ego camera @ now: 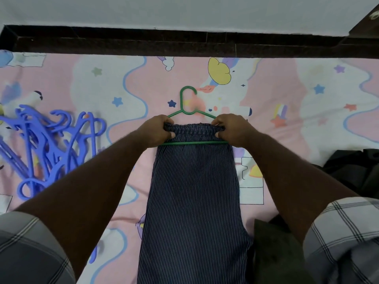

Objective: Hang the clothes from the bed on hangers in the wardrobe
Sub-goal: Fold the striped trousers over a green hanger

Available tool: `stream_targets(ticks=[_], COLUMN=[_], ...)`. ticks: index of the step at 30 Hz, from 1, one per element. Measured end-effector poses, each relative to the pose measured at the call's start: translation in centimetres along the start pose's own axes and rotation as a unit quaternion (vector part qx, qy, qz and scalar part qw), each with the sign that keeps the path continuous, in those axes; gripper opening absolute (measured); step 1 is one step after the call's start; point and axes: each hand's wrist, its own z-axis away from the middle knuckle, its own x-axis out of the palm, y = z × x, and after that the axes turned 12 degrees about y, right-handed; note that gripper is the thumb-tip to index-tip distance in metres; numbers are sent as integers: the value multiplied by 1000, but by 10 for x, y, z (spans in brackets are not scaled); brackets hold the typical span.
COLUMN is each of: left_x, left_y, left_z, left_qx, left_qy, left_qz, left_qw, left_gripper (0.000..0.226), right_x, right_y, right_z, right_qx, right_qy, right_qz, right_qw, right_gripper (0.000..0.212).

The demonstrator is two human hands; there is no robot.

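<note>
Currently, by item, largest first:

Bed (287,83): carries everything; covered by a pink cartoon-print sheet with a dark frame edge along its far side.

Striped trousers (194,191): lie flat and lengthwise on the bed, waistband at the far end, legs running toward the person. Judged soft, light and limp, so they should sag and slide unless supported at two points. The gathered elastic waistband is the firmest part to take hold of.

Dark clothes (359,171): heaped at the right edge of the bed, with a further dark piece just beside the trouser legs; they are apart from the waistband and should not obstruct.

Blue hangers (51,144): a loose pile on the left of the bed, well apart from the work.

Green hanger (189,107): thin, judged rigid and light; hook points away from the person, and the bottom bar crosses over the trousers just below the waistband.

Left hand (159,130): grip clenched on the waistband's left corner, at the hanger's left shoulder.

Right hand (231,129): grip clenched on the waistband's right corner, at the hanger's right shoulder.

Obstruction: none visible around the hanger; the wardrobe is out of view.
</note>
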Motion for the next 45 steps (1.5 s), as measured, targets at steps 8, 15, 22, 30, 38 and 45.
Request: stream_targets(ticks=[8, 15, 22, 30, 38, 45], left_x=[7, 7, 9, 15, 24, 31], left_y=[27, 12, -11, -17, -24, -30], left_z=[-7, 17, 76, 128, 180, 249], left_qx=[75, 160, 280, 323, 314, 313], left_qy=[-28, 47, 117, 142, 142, 156], left_qz=[-190, -179, -214, -230, -222, -203], left_qw=[978, 970, 928, 907, 912, 915], left_gripper=[61, 29, 32, 35, 40, 40], right_x=[3, 7, 19, 18, 27, 35], right_y=[-13, -14, -8, -27, -38, -48], right_z=[-5, 29, 83, 138, 192, 257], right_qx=[-51, -157, -291, -231, -187, -193], right_qy=[-39, 66, 128, 104, 141, 146], right_qz=[106, 141, 192, 164, 123, 124], right_qw=[992, 975, 929, 953, 964, 962], right_gripper=[31, 26, 34, 41, 33, 36])
